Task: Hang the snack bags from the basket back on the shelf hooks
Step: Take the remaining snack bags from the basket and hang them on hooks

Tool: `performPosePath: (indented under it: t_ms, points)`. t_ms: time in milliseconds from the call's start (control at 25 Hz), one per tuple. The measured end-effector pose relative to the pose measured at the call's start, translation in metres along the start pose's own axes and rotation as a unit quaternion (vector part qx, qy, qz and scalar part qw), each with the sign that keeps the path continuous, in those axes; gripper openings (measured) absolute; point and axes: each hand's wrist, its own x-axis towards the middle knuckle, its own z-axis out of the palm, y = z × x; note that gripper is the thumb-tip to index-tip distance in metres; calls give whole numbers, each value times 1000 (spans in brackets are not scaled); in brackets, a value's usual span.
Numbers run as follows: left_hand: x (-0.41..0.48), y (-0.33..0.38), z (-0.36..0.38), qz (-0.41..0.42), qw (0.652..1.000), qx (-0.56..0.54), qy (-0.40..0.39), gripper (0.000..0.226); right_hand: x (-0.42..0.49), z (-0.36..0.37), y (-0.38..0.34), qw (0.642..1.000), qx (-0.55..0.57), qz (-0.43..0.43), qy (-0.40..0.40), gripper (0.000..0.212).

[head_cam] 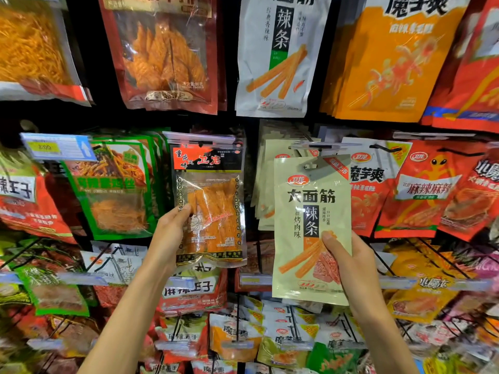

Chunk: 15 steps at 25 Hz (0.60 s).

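My right hand (351, 263) grips the pale snack bag (310, 225) at its lower right edge, thumb on the front. My left hand (168, 233) pinches the clear bag (213, 211) by its left edge. Both bags judged light, limp and slick. The pale bag's hang hole sits just below the hook (321, 146). Red packs (421, 190) crowd the right side.

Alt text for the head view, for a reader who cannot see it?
The right hand holds a pale green snack bag up among rows of hanging snack bags, its top near a hook. The left hand grips a clear bag of orange strips beside it.
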Motion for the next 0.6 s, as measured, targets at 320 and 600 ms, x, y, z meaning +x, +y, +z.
performPosePath:
  t_ms: [320,600]
  points:
    - [17,-1,7,-16,1000,-7,-14,27,21,9,0,999,31,18,5,26]
    - [41,-30,-3,-17,1000,-5,-23,74,55,13,20,1000,21,19,2,27]
